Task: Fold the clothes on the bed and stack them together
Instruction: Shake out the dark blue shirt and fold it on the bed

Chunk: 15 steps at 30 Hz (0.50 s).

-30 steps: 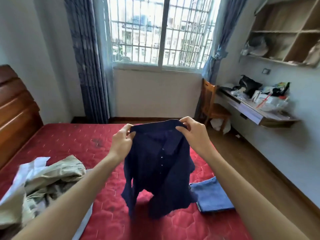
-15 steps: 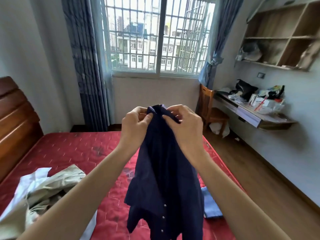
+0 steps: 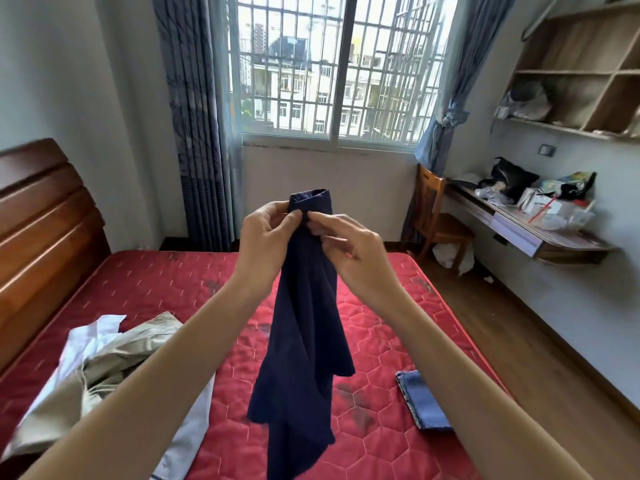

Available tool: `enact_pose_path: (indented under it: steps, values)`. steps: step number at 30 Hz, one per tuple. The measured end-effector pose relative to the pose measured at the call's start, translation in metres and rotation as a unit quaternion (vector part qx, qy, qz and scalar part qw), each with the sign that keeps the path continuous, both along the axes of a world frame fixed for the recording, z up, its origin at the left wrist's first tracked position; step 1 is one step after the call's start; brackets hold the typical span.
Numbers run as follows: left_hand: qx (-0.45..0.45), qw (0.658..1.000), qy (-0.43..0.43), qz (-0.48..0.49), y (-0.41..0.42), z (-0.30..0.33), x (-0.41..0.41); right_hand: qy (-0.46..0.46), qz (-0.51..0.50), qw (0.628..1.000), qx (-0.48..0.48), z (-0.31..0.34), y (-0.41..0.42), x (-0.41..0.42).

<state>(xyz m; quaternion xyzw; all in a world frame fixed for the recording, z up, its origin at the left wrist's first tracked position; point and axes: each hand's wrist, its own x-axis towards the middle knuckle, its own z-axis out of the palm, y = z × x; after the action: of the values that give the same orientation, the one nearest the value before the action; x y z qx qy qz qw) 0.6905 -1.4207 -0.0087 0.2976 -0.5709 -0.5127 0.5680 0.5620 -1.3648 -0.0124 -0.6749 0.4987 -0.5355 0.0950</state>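
The navy shirt [image 3: 304, 334] hangs in the air above the red mattress of the bed [image 3: 377, 341], held up by its top edge at about the middle of the view. The left hand [image 3: 266, 233] pinches the cloth just under the rolled top from the left side, thumb and fingers closed on it. The right hand [image 3: 349, 244] meets it from the right, its thumb and forefinger nipping the same spot so that the two hands touch fingertip to fingertip, the other fingers loosely spread. The shirt falls in a narrow, gathered drape between the forearms, its lower end clear of the mattress.

On the bed, a folded blue garment [image 3: 422, 400] lies flat to the right of the hanging shirt. To the left lies a crumpled heap of beige clothing [image 3: 104, 368] with a white garment [image 3: 86, 341] tangled in it.

Against the right wall a cluttered surface [image 3: 533, 233] carries bags and boxes, with a wooden chair [image 3: 436, 216] beside it and open wall shelves [image 3: 581, 71] above, one compartment holding a bundled bag.
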Motion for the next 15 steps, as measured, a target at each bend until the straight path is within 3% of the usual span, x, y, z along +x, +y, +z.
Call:
enact_pose_path:
  steps: [4, 8, 15]
  values:
    - [-0.037, 0.997, -0.065, -0.015, 0.0, -0.002, 0.007, 0.082, -0.066, 0.993, -0.052, 0.022, -0.006, -0.02]
    - [-0.08, 0.989, -0.121, -0.012, 0.003, -0.001, 0.012, 0.195, 0.01, 0.98, 0.025, 0.04, -0.019, -0.027]
    - [-0.087, 0.99, -0.11, 0.018, 0.005, 0.006, 0.017, 0.137, 0.058, 0.989, -0.014, 0.041, -0.033, -0.023]
